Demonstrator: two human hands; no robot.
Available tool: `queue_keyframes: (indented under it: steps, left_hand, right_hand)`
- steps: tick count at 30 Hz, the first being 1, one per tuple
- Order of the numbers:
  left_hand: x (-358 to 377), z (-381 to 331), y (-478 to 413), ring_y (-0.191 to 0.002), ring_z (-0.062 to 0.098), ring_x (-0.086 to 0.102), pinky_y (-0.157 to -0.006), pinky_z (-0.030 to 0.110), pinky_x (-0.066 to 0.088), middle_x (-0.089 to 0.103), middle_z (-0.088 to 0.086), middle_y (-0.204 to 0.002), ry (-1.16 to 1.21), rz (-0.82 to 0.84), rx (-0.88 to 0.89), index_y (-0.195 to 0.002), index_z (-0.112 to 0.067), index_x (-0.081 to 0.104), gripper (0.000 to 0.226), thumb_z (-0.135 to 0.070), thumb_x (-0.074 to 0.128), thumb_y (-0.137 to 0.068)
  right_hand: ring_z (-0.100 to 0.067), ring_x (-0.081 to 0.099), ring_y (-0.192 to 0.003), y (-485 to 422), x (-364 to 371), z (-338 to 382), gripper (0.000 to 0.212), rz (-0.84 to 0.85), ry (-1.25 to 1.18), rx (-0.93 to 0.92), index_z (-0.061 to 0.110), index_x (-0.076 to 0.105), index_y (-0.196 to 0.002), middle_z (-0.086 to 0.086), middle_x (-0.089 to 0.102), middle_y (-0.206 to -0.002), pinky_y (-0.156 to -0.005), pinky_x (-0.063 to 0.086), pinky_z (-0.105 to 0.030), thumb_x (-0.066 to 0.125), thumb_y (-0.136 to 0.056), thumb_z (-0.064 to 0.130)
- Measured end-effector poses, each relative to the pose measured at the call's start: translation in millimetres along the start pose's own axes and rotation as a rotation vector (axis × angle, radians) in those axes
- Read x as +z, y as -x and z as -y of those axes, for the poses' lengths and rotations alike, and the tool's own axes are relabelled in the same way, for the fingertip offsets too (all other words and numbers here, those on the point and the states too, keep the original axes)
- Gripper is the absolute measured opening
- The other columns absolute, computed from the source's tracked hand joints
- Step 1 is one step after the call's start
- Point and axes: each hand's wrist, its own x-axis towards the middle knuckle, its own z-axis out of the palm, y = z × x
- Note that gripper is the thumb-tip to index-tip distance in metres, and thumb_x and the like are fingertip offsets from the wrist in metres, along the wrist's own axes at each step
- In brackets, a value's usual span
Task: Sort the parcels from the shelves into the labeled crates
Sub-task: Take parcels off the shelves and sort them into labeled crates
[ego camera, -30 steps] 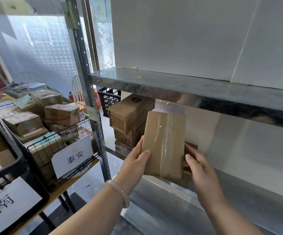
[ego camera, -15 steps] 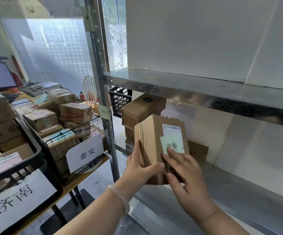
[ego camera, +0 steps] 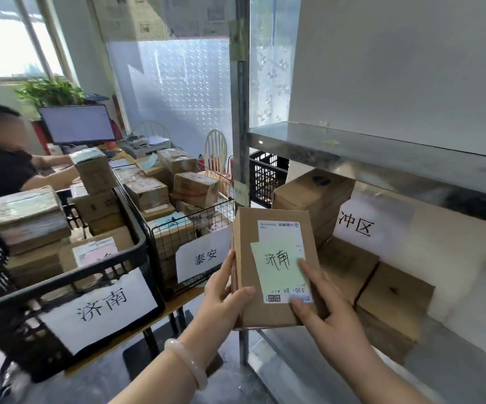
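Note:
I hold a brown cardboard parcel [ego camera: 247, 275] upright in front of the metal shelf [ego camera: 381, 158]. A white shipping label and a pale green note reading 济南 face me. My left hand [ego camera: 224, 298] grips its left edge and bottom corner. My right hand [ego camera: 326, 310] supports its lower right side, fingers over the label. To the left, a black crate [ego camera: 113, 260] labeled 济南 holds several parcels. Beyond it a wire basket [ego camera: 195, 217] labeled 泰安 also holds several parcels. More brown parcels [ego camera: 393, 298] sit on the lower shelf behind my right hand.
The shelf's upright post [ego camera: 240, 141] stands between the crates and the shelf. A black plastic crate [ego camera: 266, 176] sits behind it. A person in dark clothes [ego camera: 0, 167] works at the table's far left, near a monitor [ego camera: 77, 123]. A white sign [ego camera: 361, 223] hangs inside the shelf.
I turned the parcel from its taped side to its labeled face. The parcel came out from the shelf toward me, and my view swung left, bringing the crates and the person into sight.

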Motion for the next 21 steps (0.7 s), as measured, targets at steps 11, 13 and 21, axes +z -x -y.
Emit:
queue_keyframes:
  steps: [11,13,21]
  left_hand:
    - [-99.1,-39.1,23.5,-0.127,0.015,0.049,-0.100,0.043,0.051,0.039,-0.012,-0.140,-0.239,-0.448,0.147,-0.140,-0.062,0.024,0.092,-0.043,0.079,-0.069]
    - [-122.3,-48.8,23.2,-0.122,0.016,0.054,-0.093,0.042,0.055,0.044,-0.010,-0.139,-0.244,-0.501,0.186,-0.131,-0.072,0.024,0.086,-0.036,0.079,-0.076]
    - [-218.5,-87.0,11.8,-0.115,0.008,0.056,-0.088,0.032,0.058,0.044,-0.013,-0.136,-0.357,-0.565,0.279,-0.122,-0.084,0.022,0.078,-0.029,0.068,-0.090]
  right_hand:
    - [-0.006,0.036,-0.138,-68.6,116.2,40.7,0.058,0.287,-0.139,-0.131,0.065,0.044,-0.130,0.016,0.042,-0.146,-0.108,0.043,-0.043,0.069,-0.080,0.045]
    - [-0.005,0.035,-0.138,-82.1,141.4,53.8,0.059,0.301,-0.126,-0.173,0.067,0.042,-0.130,0.016,0.040,-0.147,-0.110,0.039,-0.043,0.068,-0.080,0.050]
    - [0.006,0.037,-0.129,-138.2,234.7,97.1,0.066,0.453,-0.111,-0.246,0.069,0.033,-0.133,0.021,0.032,-0.146,-0.090,0.044,-0.008,0.062,-0.074,0.065]
